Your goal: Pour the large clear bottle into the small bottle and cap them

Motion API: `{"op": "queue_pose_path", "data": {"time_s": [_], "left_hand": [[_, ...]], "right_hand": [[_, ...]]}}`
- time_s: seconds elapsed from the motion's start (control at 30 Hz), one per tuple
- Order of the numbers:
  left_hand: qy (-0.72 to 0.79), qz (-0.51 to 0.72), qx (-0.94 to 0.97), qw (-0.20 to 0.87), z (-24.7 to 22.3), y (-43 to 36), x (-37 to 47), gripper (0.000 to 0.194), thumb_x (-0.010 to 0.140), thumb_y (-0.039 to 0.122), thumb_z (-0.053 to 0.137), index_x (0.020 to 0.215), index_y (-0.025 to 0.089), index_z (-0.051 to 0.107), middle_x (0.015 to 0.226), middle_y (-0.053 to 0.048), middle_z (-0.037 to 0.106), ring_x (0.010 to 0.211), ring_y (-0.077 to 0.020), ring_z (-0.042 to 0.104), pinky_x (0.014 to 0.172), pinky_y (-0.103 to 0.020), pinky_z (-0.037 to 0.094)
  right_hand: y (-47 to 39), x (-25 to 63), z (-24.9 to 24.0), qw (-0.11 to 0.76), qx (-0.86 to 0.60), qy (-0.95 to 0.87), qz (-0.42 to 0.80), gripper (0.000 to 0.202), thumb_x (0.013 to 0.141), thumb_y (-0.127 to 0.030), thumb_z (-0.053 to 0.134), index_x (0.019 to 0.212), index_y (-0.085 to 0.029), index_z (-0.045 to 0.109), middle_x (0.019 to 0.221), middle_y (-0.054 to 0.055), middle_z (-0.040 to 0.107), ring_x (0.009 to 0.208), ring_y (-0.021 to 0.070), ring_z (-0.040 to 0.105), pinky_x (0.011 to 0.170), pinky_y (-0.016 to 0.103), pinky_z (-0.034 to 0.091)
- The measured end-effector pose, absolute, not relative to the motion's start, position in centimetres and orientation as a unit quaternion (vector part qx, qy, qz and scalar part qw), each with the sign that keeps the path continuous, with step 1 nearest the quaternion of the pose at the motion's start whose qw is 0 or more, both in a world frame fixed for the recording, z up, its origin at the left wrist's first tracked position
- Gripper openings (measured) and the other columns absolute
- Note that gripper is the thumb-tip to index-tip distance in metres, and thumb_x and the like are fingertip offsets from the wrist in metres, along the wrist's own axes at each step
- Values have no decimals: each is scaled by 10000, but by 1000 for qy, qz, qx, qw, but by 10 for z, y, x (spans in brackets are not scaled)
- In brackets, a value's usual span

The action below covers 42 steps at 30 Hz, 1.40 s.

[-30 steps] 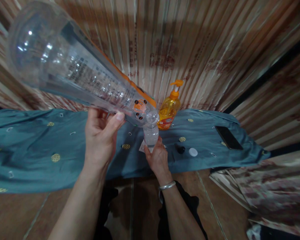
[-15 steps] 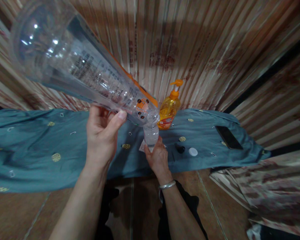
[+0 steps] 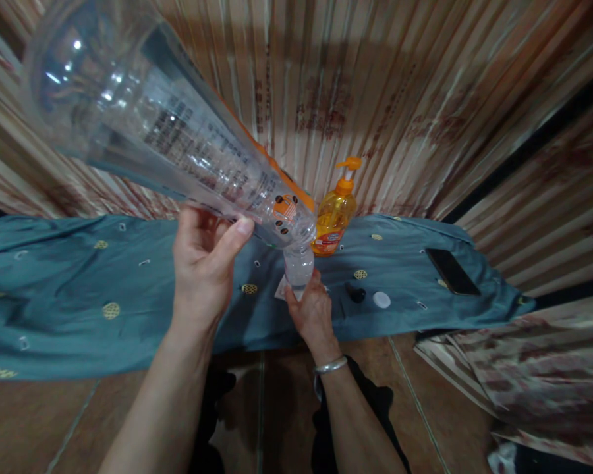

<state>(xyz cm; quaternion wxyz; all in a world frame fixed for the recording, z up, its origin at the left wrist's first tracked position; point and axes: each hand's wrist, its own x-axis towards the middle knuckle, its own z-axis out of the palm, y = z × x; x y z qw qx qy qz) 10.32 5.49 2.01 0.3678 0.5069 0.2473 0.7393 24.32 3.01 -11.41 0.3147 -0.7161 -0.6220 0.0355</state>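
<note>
My left hand (image 3: 207,260) is closed around the lower side of a large clear plastic bottle (image 3: 192,151) with an orange-and-black printed label. The bottle is tipped steeply, base up at the upper left, its neck down at the right. Its mouth meets the top of a small clear bottle (image 3: 299,266), which stands upright over the cloth. Around the base of that small bottle the fingers of my right hand (image 3: 313,309) are closed. Whether liquid passes between the two bottles I cannot tell. A small white printed paper piece (image 3: 281,288) shows beside the small bottle.
Just behind stands an orange pump bottle (image 3: 335,217) of yellow liquid. Right of my hand lie a small black item (image 3: 356,294), a white round cap (image 3: 381,300) and a dark phone (image 3: 452,271) on the teal cloth (image 3: 143,296). A pleated curtain (image 3: 375,99) hangs behind.
The large bottle has shifted slightly right and its raised end has tilted a little, with my left hand following. My right hand and the small bottle have stayed put.
</note>
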Motion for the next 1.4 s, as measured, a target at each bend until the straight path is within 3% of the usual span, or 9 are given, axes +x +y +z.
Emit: {"op": "queue_pose_path", "data": {"time_s": [0.8,1.4], "left_hand": [[247,737,512,365,20,54,104,355,680,251,896,984,298,718,1060,7,676,1036,-201,653,1092,-498,451],[258,744,492,372,24,51,108,379,637,287,928,960,297,730,1045,7,689,950,-180,661,1055,-463,487]], "right_hand": [[30,242,-114,305,-718,-625,31,519,911,-334,602,1301,-18,470,1007,187,723,940,279,718,815,354,547],[30,242,-112,293,-723,-624,26,518,914,-323,605,1308,-14,474,996,186,728,936,277,722,810,340,541]]}}
